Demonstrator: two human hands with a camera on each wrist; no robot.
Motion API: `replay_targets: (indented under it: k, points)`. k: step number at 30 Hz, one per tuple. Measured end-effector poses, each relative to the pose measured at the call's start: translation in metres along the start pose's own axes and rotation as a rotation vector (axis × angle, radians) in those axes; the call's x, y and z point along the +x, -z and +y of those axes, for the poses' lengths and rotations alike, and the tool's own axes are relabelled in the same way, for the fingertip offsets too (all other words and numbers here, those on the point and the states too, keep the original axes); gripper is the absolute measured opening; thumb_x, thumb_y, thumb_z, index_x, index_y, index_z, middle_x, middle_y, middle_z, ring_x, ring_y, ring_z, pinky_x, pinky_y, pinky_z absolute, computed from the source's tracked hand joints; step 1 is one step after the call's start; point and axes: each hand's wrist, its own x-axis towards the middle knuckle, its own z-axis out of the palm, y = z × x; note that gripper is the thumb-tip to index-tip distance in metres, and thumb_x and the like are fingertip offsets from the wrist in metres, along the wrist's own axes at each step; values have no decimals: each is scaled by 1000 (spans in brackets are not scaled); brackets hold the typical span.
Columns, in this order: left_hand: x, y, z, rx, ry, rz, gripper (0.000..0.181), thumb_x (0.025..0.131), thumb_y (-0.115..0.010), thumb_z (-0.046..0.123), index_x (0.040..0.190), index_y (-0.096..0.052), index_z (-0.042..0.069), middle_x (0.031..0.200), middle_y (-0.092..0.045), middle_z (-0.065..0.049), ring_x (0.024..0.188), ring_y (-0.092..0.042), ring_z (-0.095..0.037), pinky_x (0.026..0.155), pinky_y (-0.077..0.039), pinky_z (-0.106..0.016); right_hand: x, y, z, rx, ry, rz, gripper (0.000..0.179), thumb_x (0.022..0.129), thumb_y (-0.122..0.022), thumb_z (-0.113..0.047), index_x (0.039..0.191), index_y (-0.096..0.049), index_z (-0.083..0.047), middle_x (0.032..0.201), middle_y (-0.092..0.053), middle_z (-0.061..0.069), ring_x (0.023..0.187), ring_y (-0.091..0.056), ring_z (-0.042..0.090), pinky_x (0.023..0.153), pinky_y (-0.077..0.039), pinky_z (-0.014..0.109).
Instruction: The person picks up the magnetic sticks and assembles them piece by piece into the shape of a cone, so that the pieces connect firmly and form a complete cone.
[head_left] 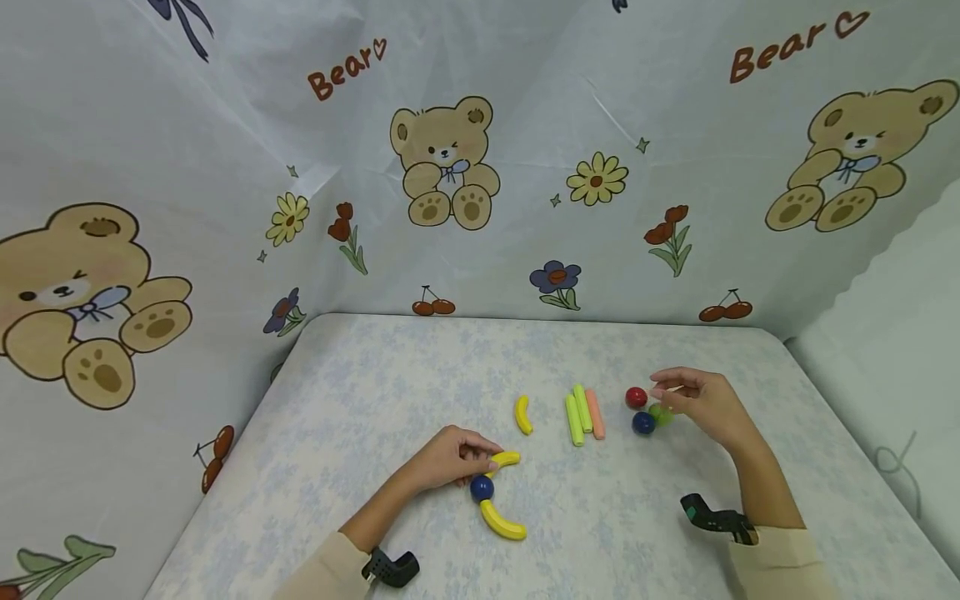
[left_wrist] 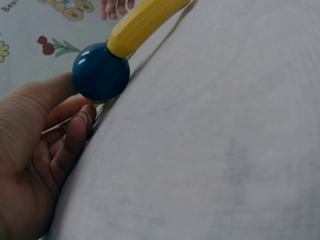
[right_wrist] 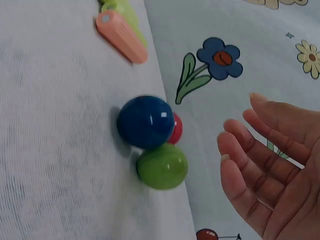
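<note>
Head view, nearest first: a curved, ribbed yellow plastic stick (head_left: pixel 503 522) meets a glossy dark-blue ball (head_left: pixel 482 489) above the pale mottled worktop (head_left: pixel 615 533). At the ball's far side, the left hand (head_left: pixel 448 458) pinches a second curved yellow stick (head_left: pixel 508 458) in its bent fingers. Beyond lie two straight lime sticks (head_left: pixel 575 420), a salmon stick (head_left: pixel 595 414) and a lone curved yellow piece (head_left: pixel 522 415). Rightward, another blue ball (head_left: pixel 643 423) touches a shiny green ball (head_left: pixel 663 415); beside them, the right hand's (head_left: pixel 708 408) loosely bent fingers grasp nothing. Farther sits a red ball (head_left: pixel 636 397), then bear-printed cloth (head_left: pixel 517 250).
</note>
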Motion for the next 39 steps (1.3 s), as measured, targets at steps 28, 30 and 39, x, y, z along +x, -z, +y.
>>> replay_targets:
  k: [28,30,39]
  points:
    - [0,0,1,1,18,-2,28,93,-77,27,120,-76,19,65,-66,-2,49,-53,-11,46,-49,-26,3,-5,48,-115,-69,-138,35,90,-78,-16,121,-71,-1,116,-67,21,89,-63,25,67,-55,28]
    - [0,0,2,2,16,-3,28,94,-76,27,120,-76,18,65,-66,-2,48,-54,-11,46,-49,-26,3,-5,50,-120,-67,-138,36,91,-78,-17,121,-71,-1,115,-68,20,90,-63,26,67,-55,28]
    - [0,1,4,10,16,-6,28,94,-76,26,120,-76,15,66,-66,-1,48,-54,-11,46,-50,-26,4,-5,44,-135,-106,-134,40,92,-77,-24,124,-69,-1,115,-67,19,89,-63,24,67,-55,30]
